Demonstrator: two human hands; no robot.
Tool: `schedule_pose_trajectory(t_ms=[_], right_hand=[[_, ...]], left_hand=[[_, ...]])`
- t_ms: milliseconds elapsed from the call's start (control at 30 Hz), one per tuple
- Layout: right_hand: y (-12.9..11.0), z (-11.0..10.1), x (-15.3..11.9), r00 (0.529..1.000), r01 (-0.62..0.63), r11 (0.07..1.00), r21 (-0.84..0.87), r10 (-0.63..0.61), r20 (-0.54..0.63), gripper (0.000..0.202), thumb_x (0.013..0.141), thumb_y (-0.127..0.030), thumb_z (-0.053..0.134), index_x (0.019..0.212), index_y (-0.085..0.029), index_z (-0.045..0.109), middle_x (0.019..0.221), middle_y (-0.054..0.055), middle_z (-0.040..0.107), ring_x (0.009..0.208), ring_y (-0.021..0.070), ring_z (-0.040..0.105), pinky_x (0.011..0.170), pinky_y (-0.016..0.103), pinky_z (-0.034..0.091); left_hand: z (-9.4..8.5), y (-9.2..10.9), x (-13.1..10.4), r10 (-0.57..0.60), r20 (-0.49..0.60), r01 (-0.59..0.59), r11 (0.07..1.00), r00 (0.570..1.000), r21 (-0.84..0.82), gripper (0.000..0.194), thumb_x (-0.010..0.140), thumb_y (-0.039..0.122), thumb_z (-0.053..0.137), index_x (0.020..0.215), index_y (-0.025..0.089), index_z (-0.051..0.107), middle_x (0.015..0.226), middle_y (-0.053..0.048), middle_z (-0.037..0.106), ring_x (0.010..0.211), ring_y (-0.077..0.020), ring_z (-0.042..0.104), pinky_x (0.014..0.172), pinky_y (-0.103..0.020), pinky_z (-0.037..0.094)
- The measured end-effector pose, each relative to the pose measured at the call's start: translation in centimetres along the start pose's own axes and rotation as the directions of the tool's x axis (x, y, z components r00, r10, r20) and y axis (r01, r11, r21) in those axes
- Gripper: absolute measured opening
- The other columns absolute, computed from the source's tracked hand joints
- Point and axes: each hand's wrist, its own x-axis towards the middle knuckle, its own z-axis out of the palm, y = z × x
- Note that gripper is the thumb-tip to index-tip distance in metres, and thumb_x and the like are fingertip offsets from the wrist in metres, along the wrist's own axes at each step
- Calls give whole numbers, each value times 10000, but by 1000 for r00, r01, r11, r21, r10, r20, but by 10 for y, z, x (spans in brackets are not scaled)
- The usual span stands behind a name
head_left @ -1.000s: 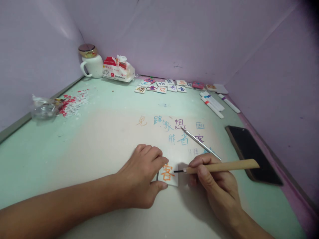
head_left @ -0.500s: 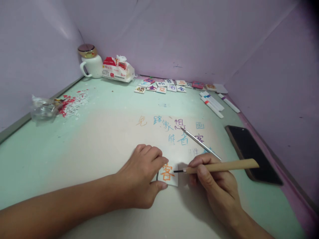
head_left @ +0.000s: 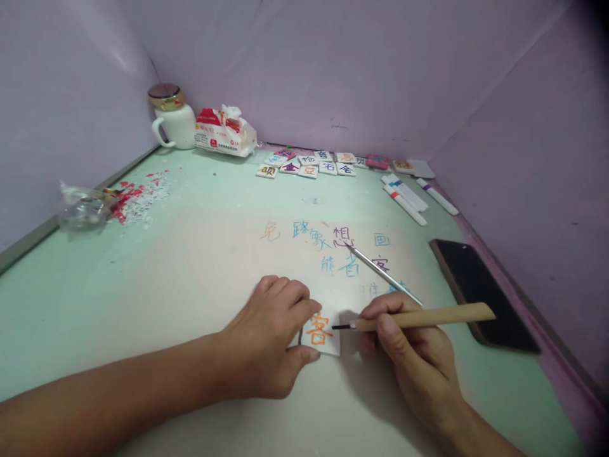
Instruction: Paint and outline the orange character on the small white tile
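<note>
A small white square block (head_left: 328, 344) with an orange written character lies flat on the table. My left hand (head_left: 273, 339) grips it from the left, thumb at its near edge and forefinger at its far edge; its left part is hidden under the hand. My right hand (head_left: 413, 355) is closed around a carving knife (head_left: 438, 315) with a pale wooden handle, held almost level. The dark blade tip is at the right side of the orange character. Whether the tip cuts into the surface I cannot tell.
A silver pen-like craft knife (head_left: 387, 276) lies beyond my right hand, across coloured characters on the table. To the right is a black phone (head_left: 483, 295). Markers (head_left: 404, 200), lettered blocks (head_left: 328, 167), a tissue pack (head_left: 226, 136), a lidded mug (head_left: 176, 124), and shavings beside a plastic bag (head_left: 85, 206) lie farther back.
</note>
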Motion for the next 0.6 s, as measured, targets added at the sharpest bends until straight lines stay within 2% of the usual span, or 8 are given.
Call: schedule_pose_trajectory(t_ms=[267, 600], right_hand=[[1, -1, 1, 1000, 18, 1000, -16, -18, -6, 212, 857, -409, 581, 812, -204, 609, 588, -10, 526, 524, 133, 463, 479, 252, 346], [2, -3, 1, 999, 44, 999, -21, -44, 19, 182, 868, -381, 573, 811, -210, 604, 592, -14, 532, 525, 131, 474, 476, 240, 361]], left_hand=[[4, -2, 0, 14, -35, -13, 1000, 999, 16, 323, 713, 224, 584, 1023, 133, 570, 942, -113, 538, 859, -265, 471, 791, -461, 383], [2, -1, -1, -10, -6, 10, 1000, 1000, 11, 333, 717, 213, 594, 1037, 124, 572, 961, -122, 544, 876, -263, 472, 809, -461, 375]])
